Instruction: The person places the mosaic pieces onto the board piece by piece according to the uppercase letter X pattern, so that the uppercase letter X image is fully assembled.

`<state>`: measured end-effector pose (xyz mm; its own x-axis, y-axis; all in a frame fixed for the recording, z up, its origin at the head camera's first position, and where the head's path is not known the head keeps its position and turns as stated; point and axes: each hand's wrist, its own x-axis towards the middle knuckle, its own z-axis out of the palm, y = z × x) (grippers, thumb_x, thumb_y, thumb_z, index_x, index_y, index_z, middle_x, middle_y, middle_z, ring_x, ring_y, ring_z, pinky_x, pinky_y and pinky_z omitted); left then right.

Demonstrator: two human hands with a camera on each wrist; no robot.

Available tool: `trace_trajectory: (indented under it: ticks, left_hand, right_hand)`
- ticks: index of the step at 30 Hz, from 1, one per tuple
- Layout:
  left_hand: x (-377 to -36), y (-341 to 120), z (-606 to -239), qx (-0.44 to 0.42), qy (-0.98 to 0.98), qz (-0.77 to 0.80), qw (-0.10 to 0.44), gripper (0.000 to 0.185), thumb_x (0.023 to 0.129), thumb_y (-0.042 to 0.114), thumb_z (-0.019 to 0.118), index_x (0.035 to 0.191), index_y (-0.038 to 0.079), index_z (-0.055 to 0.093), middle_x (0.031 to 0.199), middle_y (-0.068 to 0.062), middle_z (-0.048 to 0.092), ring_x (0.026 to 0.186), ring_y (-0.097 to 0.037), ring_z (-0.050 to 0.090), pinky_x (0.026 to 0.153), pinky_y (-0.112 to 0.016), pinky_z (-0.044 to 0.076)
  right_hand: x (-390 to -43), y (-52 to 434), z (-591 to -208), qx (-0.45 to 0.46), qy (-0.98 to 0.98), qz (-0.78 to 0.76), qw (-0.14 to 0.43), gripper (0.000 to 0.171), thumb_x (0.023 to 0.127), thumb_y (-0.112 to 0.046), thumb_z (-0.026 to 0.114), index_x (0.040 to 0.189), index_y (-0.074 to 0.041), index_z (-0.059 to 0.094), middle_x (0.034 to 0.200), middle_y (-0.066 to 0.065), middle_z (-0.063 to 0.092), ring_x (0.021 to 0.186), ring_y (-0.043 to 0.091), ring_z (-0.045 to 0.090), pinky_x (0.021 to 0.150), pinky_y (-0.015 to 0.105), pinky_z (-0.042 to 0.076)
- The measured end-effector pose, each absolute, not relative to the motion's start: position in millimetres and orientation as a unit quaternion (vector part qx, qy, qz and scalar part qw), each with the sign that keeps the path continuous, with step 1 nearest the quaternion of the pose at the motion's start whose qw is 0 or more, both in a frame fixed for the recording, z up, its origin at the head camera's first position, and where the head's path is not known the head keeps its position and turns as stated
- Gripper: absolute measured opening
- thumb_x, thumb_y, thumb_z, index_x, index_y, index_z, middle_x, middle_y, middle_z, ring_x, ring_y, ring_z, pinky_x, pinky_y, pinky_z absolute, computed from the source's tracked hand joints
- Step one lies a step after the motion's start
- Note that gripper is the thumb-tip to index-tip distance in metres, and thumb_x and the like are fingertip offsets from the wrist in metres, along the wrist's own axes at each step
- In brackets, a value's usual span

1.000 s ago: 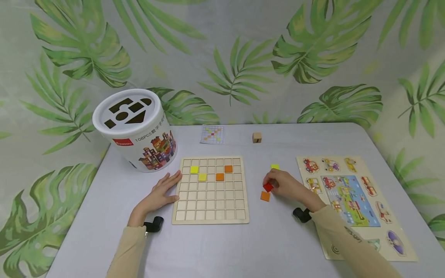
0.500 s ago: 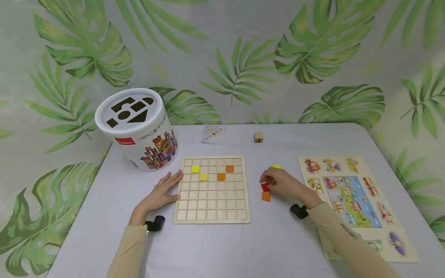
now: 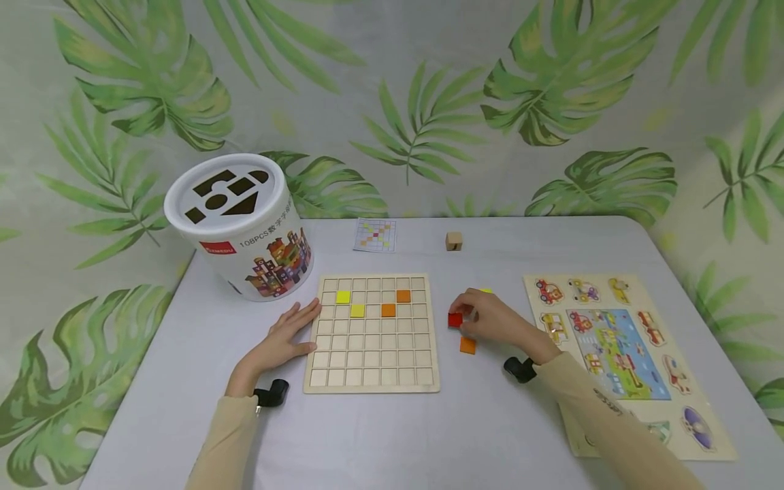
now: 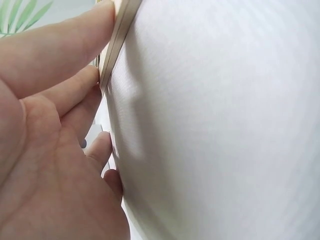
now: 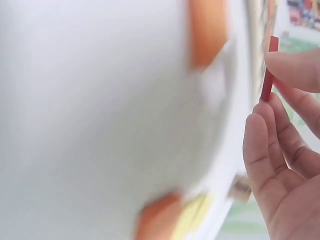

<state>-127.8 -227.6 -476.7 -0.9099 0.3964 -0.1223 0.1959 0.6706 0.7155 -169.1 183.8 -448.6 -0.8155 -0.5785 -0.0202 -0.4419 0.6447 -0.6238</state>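
Table: I see a grey table against a leaf-print backdrop.
Left rear: a white tub.
Centre: a wooden grid board.
Back: a pattern card and a small wooden cube.
Right of board: an orange tile and a yellow tile.
Right: a picture puzzle.

- Right hand, frame centre-right: pinching red tile beside grid board.
- Left hand: resting flat, touching board's left edge.
- Orange tile just below red.
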Motion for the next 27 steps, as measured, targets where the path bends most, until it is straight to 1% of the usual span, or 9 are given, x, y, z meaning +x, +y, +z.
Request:
trace_trajectory:
  ticks: [3, 9, 15, 22, 27]
  left_hand:
    - [-128.0, -227.3, -476.7, 0.164, 0.904, 0.374, 0.129, 0.072, 0.082, 0.018, 0.064, 0.143, 0.012, 0.026, 0.149, -0.003, 0.015, 0.135, -0.032, -0.001, 0.101, -0.06, -0.001]
    - [-128.4, -227.5, -478.8, 0.168, 0.905, 0.37, 0.126, 0.072, 0.082, 0.019, 0.064, 0.143, 0.012, 0.026, 0.149, -0.003, 0.015, 0.135, -0.032, 0.0, 0.1, -0.061, 0.0]
    - [-128.2, -226.4, -478.1, 0.165, 0.903, 0.374, 0.13, 0.072, 0.082, 0.018, 0.064, 0.142, 0.012, 0.026, 0.149, -0.002, 0.015, 0.135, -0.032, 0.0, 0.1, -0.061, -0.001]
    - [-127.5, -224.8, -475.1, 0.165, 0.904, 0.372, 0.131, 0.072, 0.082, 0.016, 0.064, 0.142, 0.011, 0.026, 0.149, -0.003, 0.016, 0.135, -0.033, 0.0, 0.1, -0.061, 0.0]
    - [-127.2, -224.8, -474.1, 0.165, 0.905, 0.371, 0.13, 0.072, 0.082, 0.016, 0.064, 0.142, 0.01, 0.026, 0.149, -0.003, 0.016, 0.135, -0.033, 0.0, 0.101, -0.06, 0.0]
  right_hand:
    - [-170.5, 163.8, -443.4, -0.287, 0.894, -0.321, 0.121, 0.023, 0.075, -0.003, 0.066, 0.097, -0.01, 0.063, 0.088, -0.002, 0.055, 0.08, 0.018, 0.05, 0.064, 0.025, 0.047]
    - [-170.7, 113.7, -442.1, -0.337, 0.876, -0.321, 0.128, 0.022, 0.077, -0.003, 0.066, 0.098, -0.009, 0.063, 0.092, -0.002, 0.055, 0.08, 0.016, 0.049, 0.067, 0.024, 0.046]
    - [-170.7, 72.7, -449.5, -0.36, 0.87, -0.309, 0.131, 0.022, 0.077, -0.003, 0.064, 0.098, -0.011, 0.063, 0.086, -0.003, 0.053, 0.074, 0.011, 0.047, 0.064, 0.021, 0.043]
    - [-171.5, 48.8, -450.8, -0.368, 0.881, -0.273, 0.115, 0.021, 0.075, 0.0, 0.062, 0.094, -0.009, 0.064, 0.086, -0.002, 0.054, 0.07, 0.01, 0.046, 0.062, 0.019, 0.043]
    - [-171.0, 42.3, -449.0, -0.366, 0.885, -0.265, 0.108, 0.025, 0.074, 0.005, 0.061, 0.094, -0.009, 0.063, 0.085, -0.001, 0.053, 0.069, 0.011, 0.046, 0.061, 0.019, 0.042]
